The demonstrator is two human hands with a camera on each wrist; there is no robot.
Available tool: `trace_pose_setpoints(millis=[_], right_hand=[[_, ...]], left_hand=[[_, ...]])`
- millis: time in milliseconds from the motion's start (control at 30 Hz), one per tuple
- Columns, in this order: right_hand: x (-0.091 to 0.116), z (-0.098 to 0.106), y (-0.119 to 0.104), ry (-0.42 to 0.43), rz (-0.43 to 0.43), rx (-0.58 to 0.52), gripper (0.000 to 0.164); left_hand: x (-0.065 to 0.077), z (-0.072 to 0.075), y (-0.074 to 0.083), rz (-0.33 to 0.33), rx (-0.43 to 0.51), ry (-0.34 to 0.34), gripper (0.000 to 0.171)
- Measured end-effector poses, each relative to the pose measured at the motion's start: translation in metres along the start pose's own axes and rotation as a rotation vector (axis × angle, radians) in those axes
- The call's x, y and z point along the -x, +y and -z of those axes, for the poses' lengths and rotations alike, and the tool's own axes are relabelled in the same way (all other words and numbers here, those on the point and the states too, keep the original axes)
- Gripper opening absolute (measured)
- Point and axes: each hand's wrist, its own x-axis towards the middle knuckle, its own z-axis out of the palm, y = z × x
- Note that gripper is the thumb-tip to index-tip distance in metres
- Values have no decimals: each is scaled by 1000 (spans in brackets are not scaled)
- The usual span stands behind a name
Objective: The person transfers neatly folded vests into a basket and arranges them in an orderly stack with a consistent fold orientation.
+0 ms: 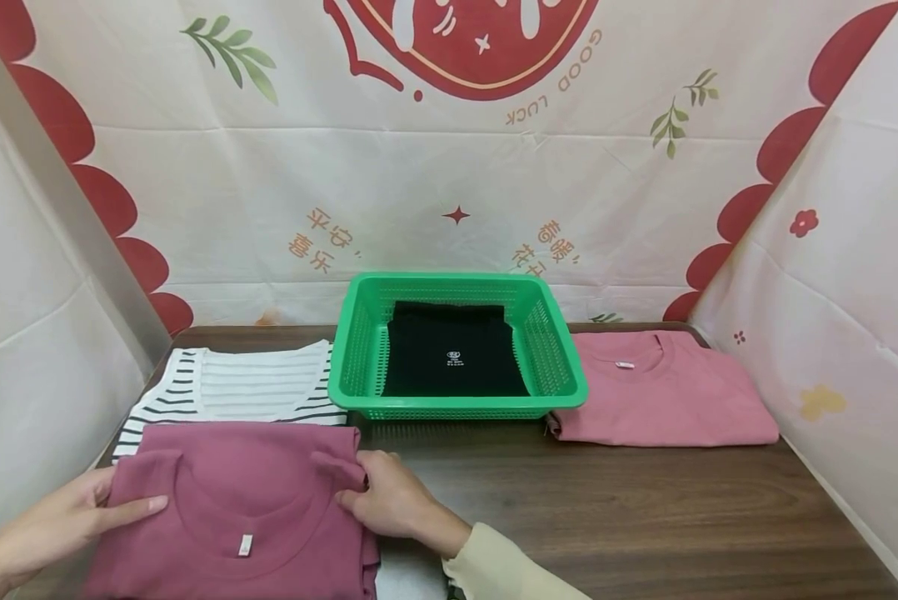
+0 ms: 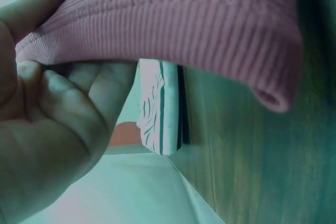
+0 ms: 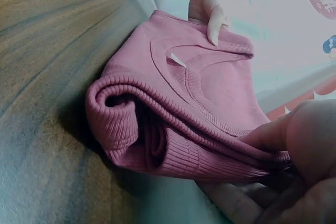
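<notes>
- The folded mauve-pink knit top with ribbed edges and a white neck label (image 1: 231,471) lay spread between two hands at the near left of the dark wood-grain table (image 1: 569,508), just in front of a folded white top with black stripes (image 1: 261,379).
- The left hand (image 1: 59,525) pinched its left edge, thumb above, fingers beneath.
- The right hand (image 1: 396,500) gripped the opposite edge, thumb on top, fingers tucked under.
- The knit looked light, soft and floppy, hardly slippery or fragile; its loose layers seemed apt to sag or unfold.
- Both side edges seemed the best hold, every layer caught together.
- Beyond, a green perforated plastic basket (image 1: 456,402) held a folded black garment (image 1: 452,350); a folded pink shirt (image 1: 666,404) lay to its right.
</notes>
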Motion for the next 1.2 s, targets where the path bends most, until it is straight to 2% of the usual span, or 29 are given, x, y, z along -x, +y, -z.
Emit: trace_pose_setpoints(millis=[100,233,400,633,933,1100,1200], right_hand=[[0,3,-1,11,16,3,11],[0,9,-4,22,34,2,13],[-1,16,-5,24,68,3,15],[-2,25,-5,48,106,73,17],[-1,40,-9,32,71,40,11],[0,48,-11,32,70,30,10],[0,54,-12,25,67,18,11]], left_hand=[[-1,-1,4,29,-36,29,24],[-3,-2,10,79,-32,53,26],[-8,-3,18,78,-35,66,27],[-17,-5,26,99,-124,127,30],[-22,-5,33,47,-209,196,26],[-24,-7,42,76,-191,218,28],[-26,-8,45,47,-176,220,27]])
